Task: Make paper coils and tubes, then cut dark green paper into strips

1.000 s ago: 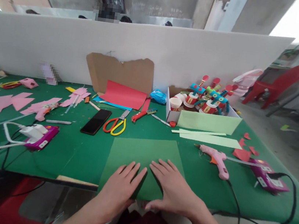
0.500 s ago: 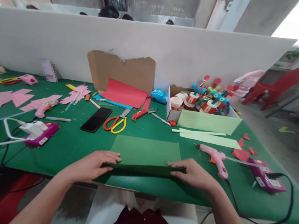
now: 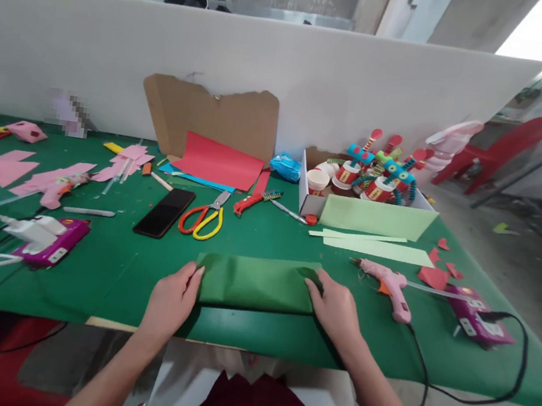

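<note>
L hand (image 3: 170,300) pinches the L end of the green paper (image 3: 259,285), R hand (image 3: 338,310) the R end, thumbs on the near side; sheet's doubled over, crosswise nr the person's edge of the green table (image 3: 104,274), can't tell if fully flat. Scissors (image 3: 215,214) & phone (image 3: 164,213) lie beyond it, to the L; pink glue gun (image 3: 393,287) on R. Pale strips (image 3: 378,250) sit btwn gun & box (image 3: 374,218) w/ cup figures (image 3: 378,188).
</note>
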A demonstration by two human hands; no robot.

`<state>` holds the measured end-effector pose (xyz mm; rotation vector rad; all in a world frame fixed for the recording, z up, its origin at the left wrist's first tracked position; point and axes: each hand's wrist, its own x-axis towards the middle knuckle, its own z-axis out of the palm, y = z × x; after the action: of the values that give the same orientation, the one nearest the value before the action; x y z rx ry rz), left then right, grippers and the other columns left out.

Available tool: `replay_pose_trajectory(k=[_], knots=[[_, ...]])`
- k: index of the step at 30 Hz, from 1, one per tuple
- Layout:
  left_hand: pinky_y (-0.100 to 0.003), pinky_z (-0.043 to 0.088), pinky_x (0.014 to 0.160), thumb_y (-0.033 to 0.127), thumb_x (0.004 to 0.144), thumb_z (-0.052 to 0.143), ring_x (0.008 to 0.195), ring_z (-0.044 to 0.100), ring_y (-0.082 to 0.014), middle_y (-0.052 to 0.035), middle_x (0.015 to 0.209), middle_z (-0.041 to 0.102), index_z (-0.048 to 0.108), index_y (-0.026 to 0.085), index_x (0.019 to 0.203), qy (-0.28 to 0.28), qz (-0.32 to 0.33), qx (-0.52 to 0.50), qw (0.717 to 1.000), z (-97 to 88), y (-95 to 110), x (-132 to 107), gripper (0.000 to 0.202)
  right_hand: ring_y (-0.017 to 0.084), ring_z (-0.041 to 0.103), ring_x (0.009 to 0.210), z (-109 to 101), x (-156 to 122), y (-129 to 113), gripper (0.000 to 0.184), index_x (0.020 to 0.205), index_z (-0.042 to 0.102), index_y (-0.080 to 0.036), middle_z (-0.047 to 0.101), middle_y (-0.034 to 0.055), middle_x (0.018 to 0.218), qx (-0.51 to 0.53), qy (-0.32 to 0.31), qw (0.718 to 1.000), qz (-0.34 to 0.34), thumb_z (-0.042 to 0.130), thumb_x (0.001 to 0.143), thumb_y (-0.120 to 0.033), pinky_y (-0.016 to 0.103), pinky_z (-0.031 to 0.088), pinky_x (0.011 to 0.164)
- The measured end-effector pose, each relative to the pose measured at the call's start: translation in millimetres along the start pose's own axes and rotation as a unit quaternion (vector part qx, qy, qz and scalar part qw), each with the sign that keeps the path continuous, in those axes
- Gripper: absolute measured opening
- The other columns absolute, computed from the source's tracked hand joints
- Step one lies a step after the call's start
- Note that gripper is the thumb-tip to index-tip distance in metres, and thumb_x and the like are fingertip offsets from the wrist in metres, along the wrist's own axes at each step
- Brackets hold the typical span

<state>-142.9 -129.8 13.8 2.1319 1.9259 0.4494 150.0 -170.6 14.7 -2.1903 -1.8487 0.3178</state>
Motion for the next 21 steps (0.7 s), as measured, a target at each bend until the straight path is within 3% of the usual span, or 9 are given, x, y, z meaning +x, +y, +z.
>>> replay_pose_trajectory(k=[3,6,15,21], knots=[[-0.028,0.038,0.064,0.033,0.095,0.029,0.069,0.061,-0.0205,-0.0068,0.072,0.065,0.056,0.02,0.08,-0.017,0.005,0.156,0.988,1.3,5,-5,0.033,0.021,0.068,0.068,-4,-1,-4,0.024,0.096,0.063,-0.021,0.071,0.0054,0.074,-0.043,-0.009,0.999,0.017,0.041,0.096,-0.031,0.026,0.037,0.056],[-0.031,0.04,0.067,0.03,0.097,0.03,0.076,0.066,-0.0238,-0.0103,0.078,0.069,0.062,0.018,0.09,-0.04,0.013,0.238,0.97,0.3,11,-5,0.035,0.02,0.068,0.069,-9,4,-9,0.024,0.102,0.061,-0.023,0.071,0.0037,0.074,-0.071,-0.039,0.996,0.034,0.039,0.098,-0.03,0.025,0.034,0.055],[-0.029,0.042,0.06,0.032,0.099,0.026,0.072,0.07,-0.027,-0.0112,0.071,0.071,0.062,0.018,0.105,-0.081,-0.056,0.271,0.957,-3.7,20,4,0.04,0.019,0.068,0.066,-13,4,-21,0.026,0.098,0.062,-0.02,0.072,0.0065,0.079,-0.134,-0.05,0.985,0.1,0.037,0.1,-0.031,0.025,0.032,0.053],[-0.029,0.043,0.062,0.033,0.099,0.024,0.071,0.07,-0.0269,-0.0115,0.067,0.07,0.063,0.018,0.1,-0.08,-0.055,0.281,0.955,-3.2,18,3,0.041,0.02,0.067,0.067,-13,3,-18,0.028,0.098,0.061,-0.021,0.071,0.0067,0.077,-0.137,-0.047,0.983,0.113,0.039,0.099,-0.037,0.024,0.029,0.052]])
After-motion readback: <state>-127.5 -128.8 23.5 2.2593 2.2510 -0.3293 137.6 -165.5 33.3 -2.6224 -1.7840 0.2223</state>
